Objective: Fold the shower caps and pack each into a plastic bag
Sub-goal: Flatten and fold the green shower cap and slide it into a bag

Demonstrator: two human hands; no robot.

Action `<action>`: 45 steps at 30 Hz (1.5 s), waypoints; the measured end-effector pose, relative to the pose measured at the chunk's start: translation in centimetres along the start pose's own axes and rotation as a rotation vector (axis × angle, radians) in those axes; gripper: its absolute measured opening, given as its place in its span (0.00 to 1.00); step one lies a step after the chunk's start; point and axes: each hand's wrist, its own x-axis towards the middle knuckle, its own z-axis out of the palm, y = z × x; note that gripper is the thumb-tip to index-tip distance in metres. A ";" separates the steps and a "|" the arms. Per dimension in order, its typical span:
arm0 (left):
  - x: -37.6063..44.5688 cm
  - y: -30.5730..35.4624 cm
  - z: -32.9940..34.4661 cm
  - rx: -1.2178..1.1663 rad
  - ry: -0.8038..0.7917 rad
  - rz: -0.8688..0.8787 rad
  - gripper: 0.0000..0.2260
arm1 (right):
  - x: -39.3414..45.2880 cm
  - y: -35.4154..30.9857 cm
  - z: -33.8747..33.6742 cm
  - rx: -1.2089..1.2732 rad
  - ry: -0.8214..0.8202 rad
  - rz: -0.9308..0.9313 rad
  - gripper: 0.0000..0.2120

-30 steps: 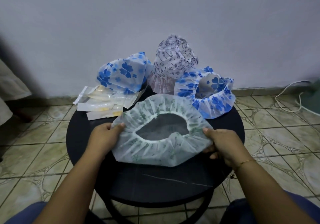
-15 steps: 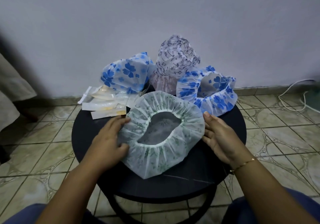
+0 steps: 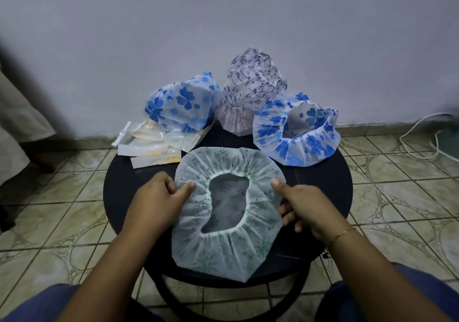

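Right now the left hand (image 3: 159, 197) and right hand (image 3: 305, 205) each pinch an edge of the green-print shower cap (image 3: 223, 242), spread between them on the tabletop (image 3: 323, 180); its slippery film and elastic rim could spring any fold open.

White shower cap (image 3: 224, 234), faint green sprig print. Two caps (image 3: 180, 104) (image 3: 295, 135), translucent white, blue clover flowers. Fourth cap (image 3: 250, 90), pale pink, dark scribbled marks. Plastic bags (image 3: 151, 145), clear with yellow. Table (image 3: 323, 180), black. Floor tiles (image 3: 397, 197), beige-green, marbled.
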 end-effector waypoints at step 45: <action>1.1 -2.4 -2.6 0.127 -0.140 -0.023 0.29 | 1.3 0.1 -1.9 -0.262 0.308 -0.226 0.23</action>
